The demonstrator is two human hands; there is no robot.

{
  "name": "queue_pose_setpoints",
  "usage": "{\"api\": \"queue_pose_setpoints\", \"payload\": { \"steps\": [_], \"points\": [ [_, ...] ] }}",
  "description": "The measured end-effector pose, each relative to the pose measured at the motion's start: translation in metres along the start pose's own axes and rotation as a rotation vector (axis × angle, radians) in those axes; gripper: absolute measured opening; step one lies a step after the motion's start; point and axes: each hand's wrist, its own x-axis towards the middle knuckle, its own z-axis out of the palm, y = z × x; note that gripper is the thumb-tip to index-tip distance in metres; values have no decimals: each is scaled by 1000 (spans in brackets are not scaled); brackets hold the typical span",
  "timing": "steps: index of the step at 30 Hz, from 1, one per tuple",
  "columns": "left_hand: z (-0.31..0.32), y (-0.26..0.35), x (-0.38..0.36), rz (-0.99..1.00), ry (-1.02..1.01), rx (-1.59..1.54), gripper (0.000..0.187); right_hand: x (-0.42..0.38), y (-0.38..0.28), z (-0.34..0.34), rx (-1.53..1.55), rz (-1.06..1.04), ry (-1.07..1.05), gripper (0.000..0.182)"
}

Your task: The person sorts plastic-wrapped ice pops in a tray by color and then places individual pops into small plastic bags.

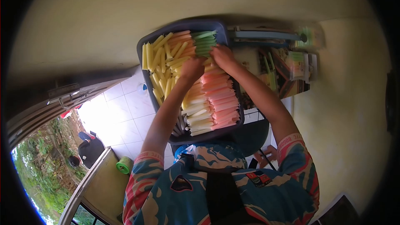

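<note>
A dark blue tray [142,58] is filled with wrapped sticks: yellow sticks [157,58] lying loosely at the left, green sticks [205,43] at the top right, and rows of pink sticks [223,100] and pale sticks [199,118] lower down. Over the middle of the tray, my left hand [193,68] has its fingers bent among the yellow sticks. Close to its right, my right hand [223,57] reaches in beside the green sticks with its fingers curled. The fingertips of both hands are too small and hidden to show what lies between them.
A long blue-grey sealing device [266,36] lies right of the tray. Beyond it are packed bags of sticks [297,66] on a patterned surface. A green round object [123,166] stands on the tiled floor [129,104] at lower left, near a black bag [91,150].
</note>
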Motion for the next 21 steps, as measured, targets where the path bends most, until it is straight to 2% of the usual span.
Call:
{"api": "queue_pose_setpoints", "payload": {
  "steps": [3,6,9,12,15,18,21],
  "points": [
    [-10,1,-17,21,130,-85,35,4,4,2,110,17,-20,10],
    [-20,-10,-44,83,343,-127,34,11,-1,-10,-62,-12,25,9],
    [-37,-12,-70,16,337,-209,33,4,-7,-23,-69,18,-108,9],
    [-43,-18,-94,-14,351,-245,31,-5,-8,-23,-87,-69,-79,11],
    [-41,-27,-114,-58,357,-273,31,-10,-9,-25,-57,-69,-80,12],
    [-32,-35,-135,-111,402,-311,24,-14,-16,-27,-29,-11,-122,13],
    [-32,-37,-151,-206,432,-353,21,-15,-19,-34,154,82,-163,14]
  ]
}}
